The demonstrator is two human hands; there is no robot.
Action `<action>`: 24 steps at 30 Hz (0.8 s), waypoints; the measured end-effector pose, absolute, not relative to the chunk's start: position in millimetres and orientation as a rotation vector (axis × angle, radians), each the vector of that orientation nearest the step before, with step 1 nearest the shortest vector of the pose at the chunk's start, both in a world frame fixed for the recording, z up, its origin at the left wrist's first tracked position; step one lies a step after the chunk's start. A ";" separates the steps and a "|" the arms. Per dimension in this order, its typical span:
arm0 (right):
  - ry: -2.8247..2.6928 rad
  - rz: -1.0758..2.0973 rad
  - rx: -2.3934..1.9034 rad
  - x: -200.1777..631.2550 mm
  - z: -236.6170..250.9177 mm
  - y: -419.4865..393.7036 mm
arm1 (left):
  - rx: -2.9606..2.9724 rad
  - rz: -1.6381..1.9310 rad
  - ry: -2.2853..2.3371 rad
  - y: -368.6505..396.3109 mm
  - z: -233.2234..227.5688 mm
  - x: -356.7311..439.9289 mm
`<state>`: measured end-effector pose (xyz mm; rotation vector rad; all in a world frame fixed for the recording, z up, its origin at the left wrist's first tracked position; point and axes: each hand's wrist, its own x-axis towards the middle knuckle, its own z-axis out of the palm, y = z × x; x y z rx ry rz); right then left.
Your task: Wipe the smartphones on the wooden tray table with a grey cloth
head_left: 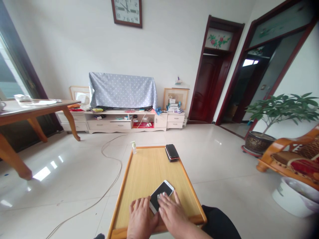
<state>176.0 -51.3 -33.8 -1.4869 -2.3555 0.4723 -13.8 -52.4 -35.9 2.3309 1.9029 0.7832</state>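
A white smartphone (pixel 161 196) with a dark screen lies at a slant on the small wooden table (pixel 147 166). My left hand (pixel 141 215) holds it by its left and lower edge, fingers curved on the tabletop side and thumb near the bottom end. Over the screen, my right hand (pixel 170 210) presses a small white wad (pixel 160 195), perhaps tissue or cloth, under its fingertips. Most of the wad is hidden. At the far right of the tabletop sits a stack of dark phones (pixel 171 152). A small clear pump bottle (pixel 134 147) stands at the far left corner.
A raised rim borders the small table. A long cable (pixel 117 176) runs over the tiled floor to its left. Farther off are a larger table (pixel 45 108), a low TV cabinet (pixel 109 124), a potted plant (pixel 261 139), a wooden chair (pixel 276 152) and a white bucket (pixel 294 197).
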 end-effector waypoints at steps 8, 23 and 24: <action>-2.220 0.398 -1.740 152.1 -27.3 -0.8 | 2.410 0.793 1.939 -50.8 -43.7 -12.3; -2.268 0.443 -1.542 171.1 -42.0 -49.0 | 2.424 0.753 1.953 -41.8 -62.1 -18.6; -2.229 0.417 -1.594 175.9 -38.5 -42.2 | 2.429 0.774 1.940 -41.4 -61.3 -18.7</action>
